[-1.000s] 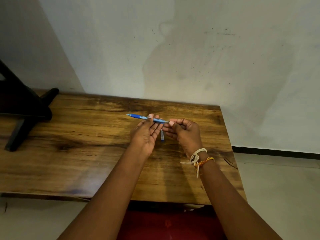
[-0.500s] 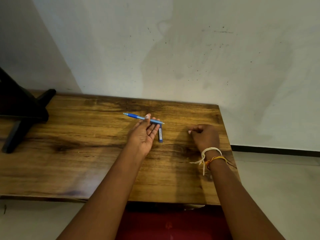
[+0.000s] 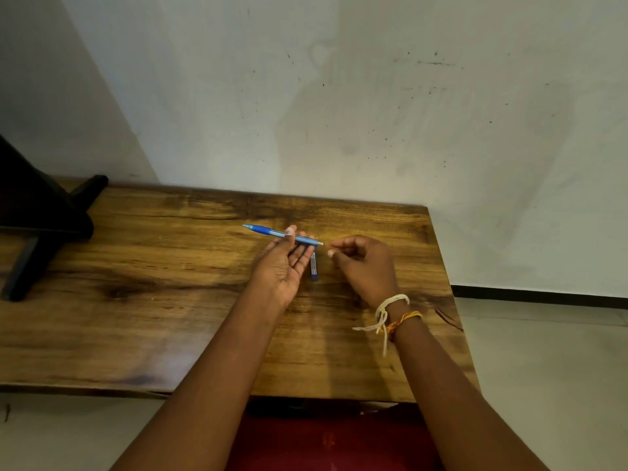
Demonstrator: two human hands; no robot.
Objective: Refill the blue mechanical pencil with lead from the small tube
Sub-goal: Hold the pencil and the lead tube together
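Note:
My left hand (image 3: 283, 265) holds the blue mechanical pencil (image 3: 263, 230) between thumb and fingertips, above the wooden table (image 3: 153, 300). The pencil lies nearly level, its tip pointing left and its pale back end pointing right. The small lead tube (image 3: 313, 266) lies on the table just right of my left fingers, with its blue cap toward me. My right hand (image 3: 365, 266) hovers right of the pencil's back end, thumb and forefinger curled close together. Whether they pinch anything is too small to tell.
A dark stand with angled legs (image 3: 40, 219) occupies the table's far left. The table's right edge (image 3: 452, 300) runs close to my right wrist, which wears string bracelets. A pale wall rises directly behind the table. Tiled floor lies to the right.
My right hand went from the pencil's back end out to the table at right, then came back toward the pencil. My left hand kept the pencil steady. The tube stayed put.

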